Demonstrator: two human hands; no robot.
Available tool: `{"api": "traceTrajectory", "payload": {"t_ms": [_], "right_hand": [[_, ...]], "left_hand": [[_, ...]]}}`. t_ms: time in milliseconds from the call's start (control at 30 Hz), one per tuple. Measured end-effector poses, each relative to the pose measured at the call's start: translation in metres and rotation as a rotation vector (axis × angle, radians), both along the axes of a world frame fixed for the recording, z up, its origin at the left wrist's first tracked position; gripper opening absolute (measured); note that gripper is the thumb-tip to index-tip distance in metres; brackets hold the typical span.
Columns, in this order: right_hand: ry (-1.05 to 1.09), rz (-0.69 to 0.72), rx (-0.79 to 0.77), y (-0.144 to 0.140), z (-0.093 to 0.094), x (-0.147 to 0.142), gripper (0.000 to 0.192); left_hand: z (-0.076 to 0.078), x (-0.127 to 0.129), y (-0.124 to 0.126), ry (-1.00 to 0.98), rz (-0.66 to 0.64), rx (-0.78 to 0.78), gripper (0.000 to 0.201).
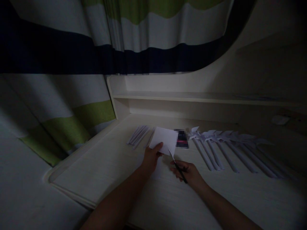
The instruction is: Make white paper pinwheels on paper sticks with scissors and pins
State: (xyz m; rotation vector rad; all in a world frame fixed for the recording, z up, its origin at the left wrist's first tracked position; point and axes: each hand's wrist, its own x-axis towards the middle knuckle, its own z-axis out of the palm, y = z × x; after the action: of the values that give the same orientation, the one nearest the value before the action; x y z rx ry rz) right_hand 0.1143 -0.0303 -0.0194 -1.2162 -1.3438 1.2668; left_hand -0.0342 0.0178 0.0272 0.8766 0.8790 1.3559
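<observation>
My left hand point(151, 158) pinches the near corner of a white square sheet of paper point(164, 139), holding it lifted above the pale wooden desk point(105, 169). My right hand point(188, 172) grips a pair of scissors point(177, 166) with dark handles. The blades point up and left, and their tip touches the sheet's lower right edge. The light is dim.
Several white paper pinwheels on rolled sticks point(216, 143) lie in a row to the right. A bundle of rolled paper sticks point(139, 134) lies to the left of the sheet, a small dark object point(182, 139) behind it. A shelf point(192, 97) and a striped curtain point(72, 95) stand behind.
</observation>
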Motion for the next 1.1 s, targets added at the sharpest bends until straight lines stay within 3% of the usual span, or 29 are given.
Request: {"api": "traceTrajectory", "payload": {"t_ms": [200,367,467,567,733,933,1100], "right_hand": [[0.025,-0.015,-0.064,0.006,-0.008,-0.002,0.037],[0.144,-0.186,-0.01,0.008,0.01,0.009,0.038],[0.266,-0.255,0.069,0.008,0.028,0.02,0.033],[0.349,-0.236,0.08,0.005,0.043,0.027,0.033],[0.355,-0.127,-0.018,0.003,0.044,0.026,0.04],[0.413,-0.124,-0.013,0.01,0.03,0.029,0.037],[0.491,-0.3,0.065,0.013,0.029,0.031,0.035]], "left_hand": [[-0.004,-0.008,0.008,0.039,0.077,0.0,0.026],[-0.001,-0.011,0.005,0.057,-0.017,0.049,0.023],[-0.002,-0.007,0.003,0.068,-0.159,0.016,0.024],[-0.006,-0.005,0.001,0.202,-0.36,0.041,0.028],[-0.01,-0.007,-0.001,0.363,-0.544,0.112,0.039],[-0.013,-0.007,0.006,0.351,-0.499,0.082,0.031],[-0.015,-0.003,0.012,0.195,-0.38,0.019,0.045]]}}
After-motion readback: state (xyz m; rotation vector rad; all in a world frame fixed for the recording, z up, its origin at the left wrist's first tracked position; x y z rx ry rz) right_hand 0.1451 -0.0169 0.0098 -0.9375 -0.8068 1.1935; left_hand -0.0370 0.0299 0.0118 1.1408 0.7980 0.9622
